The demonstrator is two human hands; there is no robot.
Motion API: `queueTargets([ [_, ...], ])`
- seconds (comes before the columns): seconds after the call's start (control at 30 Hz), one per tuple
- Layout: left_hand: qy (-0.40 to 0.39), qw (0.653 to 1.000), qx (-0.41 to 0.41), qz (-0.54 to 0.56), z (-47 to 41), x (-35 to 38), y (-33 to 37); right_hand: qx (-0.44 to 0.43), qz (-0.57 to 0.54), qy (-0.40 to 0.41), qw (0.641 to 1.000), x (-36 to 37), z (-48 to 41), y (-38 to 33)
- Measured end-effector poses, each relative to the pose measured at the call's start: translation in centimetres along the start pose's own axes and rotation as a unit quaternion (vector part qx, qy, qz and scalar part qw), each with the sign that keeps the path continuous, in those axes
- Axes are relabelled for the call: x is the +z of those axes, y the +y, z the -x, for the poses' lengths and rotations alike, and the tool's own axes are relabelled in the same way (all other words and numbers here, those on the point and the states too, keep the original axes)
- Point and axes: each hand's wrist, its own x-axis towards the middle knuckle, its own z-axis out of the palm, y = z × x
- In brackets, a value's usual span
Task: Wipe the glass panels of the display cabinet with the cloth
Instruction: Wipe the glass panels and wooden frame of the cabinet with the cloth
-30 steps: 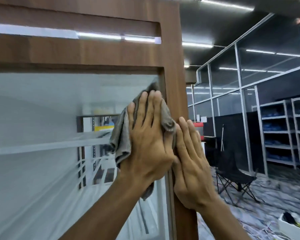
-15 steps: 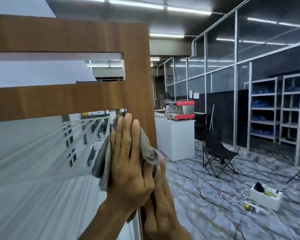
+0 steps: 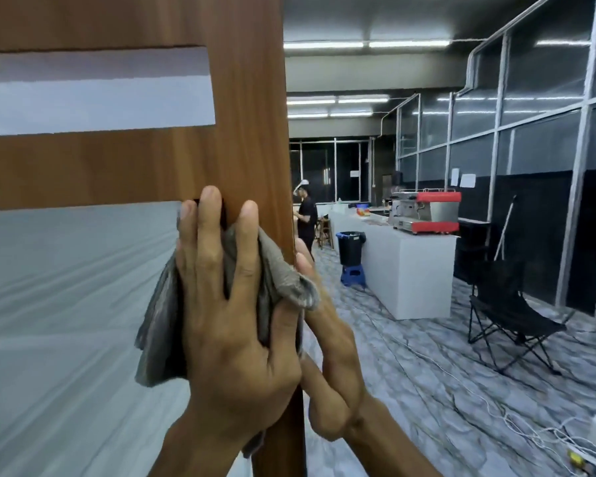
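The display cabinet has a brown wooden frame (image 3: 248,115) around a large glass panel (image 3: 66,304). A narrower glass strip (image 3: 93,94) sits higher up. My left hand (image 3: 231,339) lies flat with straight fingers and presses a grey cloth (image 3: 159,339) against the panel's upper right corner, with the fingertips over the frame. The cloth bunches out on both sides of the hand. My right hand (image 3: 334,366) rests with straight fingers on the outer right side of the frame post, partly hidden behind it and the cloth.
To the right is an open room with a marbled floor. A white counter (image 3: 410,270) carries a red espresso machine (image 3: 427,211). Near it are a black bin (image 3: 351,247) and a blue stool (image 3: 353,275). A black folding chair (image 3: 506,315), floor cables (image 3: 496,407) and a distant person (image 3: 305,218) are also there.
My view has swung to the right and closer to the post. My left hand with the cloth has slid up into the panel's top right corner. My right hand has stayed on the post's side.
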Motion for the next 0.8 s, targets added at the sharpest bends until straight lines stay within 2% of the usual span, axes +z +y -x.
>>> queueTargets([
  [0.07,0.009,1.000,-0.013,0.005,0.2,0.1,0.4,0.022,-0.102,-0.009,0.994,0.0,-1.4,0.6],
  [0.1,0.020,1.000,-0.020,0.003,0.4,0.2,0.7,0.017,-0.107,-0.019,0.994,0.5,-0.6,1.8],
  [0.2,0.018,0.999,-0.032,-0.031,0.4,0.3,1.3,-0.003,-0.165,0.020,0.986,1.4,-0.6,3.3],
  [0.4,0.044,0.992,-0.055,-0.109,1.1,1.0,2.1,-0.045,-0.229,0.005,0.972,2.2,-2.0,4.9],
  [0.5,0.074,0.984,-0.109,-0.119,1.6,2.1,3.3,-0.061,-0.243,-0.013,0.968,2.2,-3.8,6.4],
  [0.63,0.156,0.957,-0.187,-0.160,3.0,4.9,4.8,-0.100,-0.264,-0.060,0.957,3.0,-4.8,8.5],
  [0.8,0.191,0.908,-0.198,-0.317,2.7,6.7,5.6,-0.133,-0.290,-0.108,0.942,3.7,-5.4,9.4],
])
